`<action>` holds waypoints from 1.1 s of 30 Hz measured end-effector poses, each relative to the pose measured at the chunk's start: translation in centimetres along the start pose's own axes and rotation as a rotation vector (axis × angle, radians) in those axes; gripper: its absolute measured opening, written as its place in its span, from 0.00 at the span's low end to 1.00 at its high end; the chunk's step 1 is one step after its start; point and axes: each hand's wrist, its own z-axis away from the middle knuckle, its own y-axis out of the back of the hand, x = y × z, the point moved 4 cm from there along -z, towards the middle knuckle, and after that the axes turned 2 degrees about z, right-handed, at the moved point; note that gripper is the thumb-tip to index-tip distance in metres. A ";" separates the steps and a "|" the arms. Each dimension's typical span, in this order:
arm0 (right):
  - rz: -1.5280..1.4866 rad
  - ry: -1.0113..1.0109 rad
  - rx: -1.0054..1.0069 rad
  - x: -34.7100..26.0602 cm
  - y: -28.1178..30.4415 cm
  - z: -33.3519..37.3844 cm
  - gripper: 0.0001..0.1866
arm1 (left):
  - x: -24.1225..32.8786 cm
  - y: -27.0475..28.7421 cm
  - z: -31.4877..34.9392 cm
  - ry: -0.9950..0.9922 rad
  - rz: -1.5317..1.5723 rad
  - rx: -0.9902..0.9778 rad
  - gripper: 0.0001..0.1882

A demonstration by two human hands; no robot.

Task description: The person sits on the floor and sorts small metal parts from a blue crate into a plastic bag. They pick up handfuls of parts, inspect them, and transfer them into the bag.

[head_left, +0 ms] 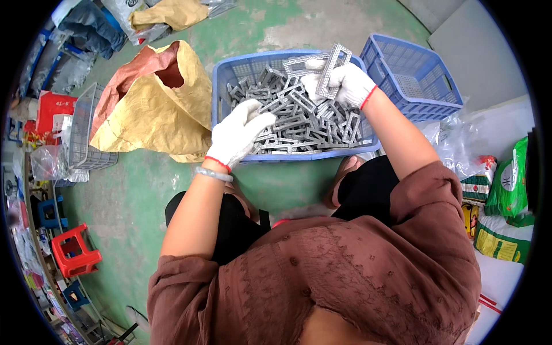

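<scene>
Brown blouse [287, 270], mine: nearest. Step, as I judge it: picking through the heap of grey frames [302, 102]; next move calls for parting two neighbouring pieces. Left hand [234, 135], gloved: half open, no piece seen in it, over the blue basket's [310, 156] near rim. Right hand [352, 83], gloved: closed on one tilted frame [327, 72] above the heap; second frame [296, 59] at its fingertips, grip uncertain. Heap: inside basket, between my hands.

The left forearm [195, 215] and right forearm [399, 135] reach forward; the gloved left hand [234, 135] is loosely curved, its fingers [248, 107] parted, while the gloved right hand [352, 86], slightly further forward, is angled inward, gripping
</scene>
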 end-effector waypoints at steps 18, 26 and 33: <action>-0.074 0.166 -0.433 1.4 -9.3 9.1 0.48 | 5.6 -1.8 4.0 -0.329 0.563 -0.003 0.24; -0.121 0.164 -0.416 1.2 -8.9 8.7 0.46 | 5.6 -1.3 3.8 -0.355 0.562 0.002 0.23; -0.207 0.167 -0.452 1.4 -9.2 8.4 0.44 | 5.6 -1.6 3.8 -0.316 0.626 0.039 0.21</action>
